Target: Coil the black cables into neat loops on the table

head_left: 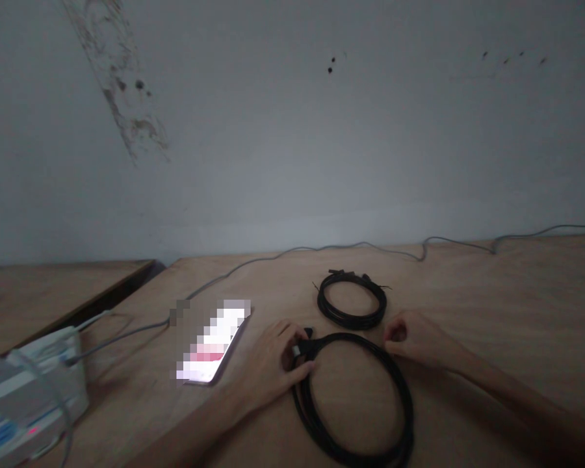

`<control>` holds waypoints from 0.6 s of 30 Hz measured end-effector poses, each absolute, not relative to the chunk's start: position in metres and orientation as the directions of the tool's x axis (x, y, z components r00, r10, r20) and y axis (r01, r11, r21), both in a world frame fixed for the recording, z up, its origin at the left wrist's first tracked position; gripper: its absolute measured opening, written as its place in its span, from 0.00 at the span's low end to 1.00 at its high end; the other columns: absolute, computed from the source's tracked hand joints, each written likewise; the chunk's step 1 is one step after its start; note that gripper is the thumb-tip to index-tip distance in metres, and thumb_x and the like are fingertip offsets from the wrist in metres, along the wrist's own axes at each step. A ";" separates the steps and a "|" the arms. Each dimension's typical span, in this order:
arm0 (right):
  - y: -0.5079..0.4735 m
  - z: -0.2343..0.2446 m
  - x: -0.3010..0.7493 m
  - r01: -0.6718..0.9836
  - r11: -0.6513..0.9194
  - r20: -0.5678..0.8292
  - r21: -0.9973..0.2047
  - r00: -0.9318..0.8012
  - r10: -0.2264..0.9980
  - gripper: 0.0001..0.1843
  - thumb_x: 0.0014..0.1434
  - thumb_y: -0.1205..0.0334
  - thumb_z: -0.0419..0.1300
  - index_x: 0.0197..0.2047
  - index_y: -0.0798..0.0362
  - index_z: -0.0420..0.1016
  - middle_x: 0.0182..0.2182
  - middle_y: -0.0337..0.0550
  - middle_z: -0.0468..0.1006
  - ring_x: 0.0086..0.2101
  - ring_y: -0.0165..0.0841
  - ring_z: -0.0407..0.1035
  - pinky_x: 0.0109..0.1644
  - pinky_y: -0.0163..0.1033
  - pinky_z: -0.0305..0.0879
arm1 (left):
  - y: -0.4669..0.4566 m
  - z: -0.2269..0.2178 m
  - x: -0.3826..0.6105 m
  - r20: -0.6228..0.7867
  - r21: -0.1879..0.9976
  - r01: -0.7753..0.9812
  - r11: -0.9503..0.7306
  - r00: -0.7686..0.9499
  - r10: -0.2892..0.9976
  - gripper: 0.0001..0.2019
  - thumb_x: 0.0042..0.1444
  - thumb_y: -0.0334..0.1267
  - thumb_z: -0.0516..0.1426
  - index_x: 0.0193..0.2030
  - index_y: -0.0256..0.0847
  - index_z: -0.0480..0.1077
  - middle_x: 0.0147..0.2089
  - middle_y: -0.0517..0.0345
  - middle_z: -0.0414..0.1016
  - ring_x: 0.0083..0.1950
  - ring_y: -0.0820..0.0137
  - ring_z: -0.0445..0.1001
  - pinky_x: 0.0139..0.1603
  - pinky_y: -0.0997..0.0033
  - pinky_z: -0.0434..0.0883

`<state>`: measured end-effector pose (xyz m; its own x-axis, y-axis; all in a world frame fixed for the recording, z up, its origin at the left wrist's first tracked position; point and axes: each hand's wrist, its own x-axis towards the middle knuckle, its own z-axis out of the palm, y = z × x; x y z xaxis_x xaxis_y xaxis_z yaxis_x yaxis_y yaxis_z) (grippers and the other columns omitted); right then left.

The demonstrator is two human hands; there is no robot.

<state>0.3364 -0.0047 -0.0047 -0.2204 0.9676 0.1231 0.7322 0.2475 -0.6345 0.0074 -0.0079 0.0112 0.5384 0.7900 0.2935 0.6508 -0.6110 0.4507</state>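
Note:
A coiled black cable (pixel 405 396) forms a large loop on the wooden table in front of me. At its upper left, my left hand (pixel 277 357) curls its fingers and thumb around the cable's plug end, where a pale metal-looking connector (pixel 296 351) shows. My right hand (pixel 414 338) is beside the loop's upper right, thumb and fingertips pinched together. Whatever lies between those fingertips is too small to make out. Just beyond both hands rests a smaller black cable coil (pixel 324 311), tied, with thin tie ends sticking out at its sides.
A phone (pixel 214 344) with a lit, blurred screen lies left of my left hand. At the far left stands a white power unit (pixel 34 390) with a red light. A thin grey cord (pixel 253 262) runs from it along the table's back, near the wall (pixel 292 143).

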 end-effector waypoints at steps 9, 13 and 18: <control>-0.003 0.016 0.350 0.855 0.138 0.186 -0.499 -0.050 0.981 0.11 0.52 0.57 0.65 0.21 0.51 0.76 0.18 0.42 0.74 0.23 0.36 0.69 0.26 0.38 0.55 | -0.006 0.011 0.007 0.283 0.436 0.659 -0.613 0.546 0.788 0.14 0.60 0.49 0.63 0.45 0.44 0.70 0.46 0.55 0.73 0.47 0.59 0.72 0.49 0.58 0.68; -0.004 0.020 0.352 0.942 0.060 0.263 -0.331 0.031 0.964 0.12 0.55 0.56 0.62 0.24 0.52 0.75 0.21 0.44 0.75 0.25 0.37 0.69 0.27 0.39 0.52 | -0.006 0.009 0.007 0.280 0.438 0.664 -0.606 0.540 0.794 0.14 0.59 0.47 0.63 0.46 0.44 0.69 0.46 0.56 0.73 0.47 0.60 0.72 0.48 0.60 0.67; -0.007 0.018 0.349 0.987 0.076 0.277 -0.144 -0.034 0.960 0.08 0.57 0.61 0.59 0.29 0.52 0.75 0.28 0.48 0.78 0.28 0.38 0.70 0.30 0.40 0.51 | -0.009 0.014 0.010 0.247 0.461 0.700 -0.545 0.489 0.837 0.11 0.55 0.41 0.63 0.43 0.43 0.69 0.43 0.57 0.74 0.42 0.62 0.72 0.44 0.63 0.67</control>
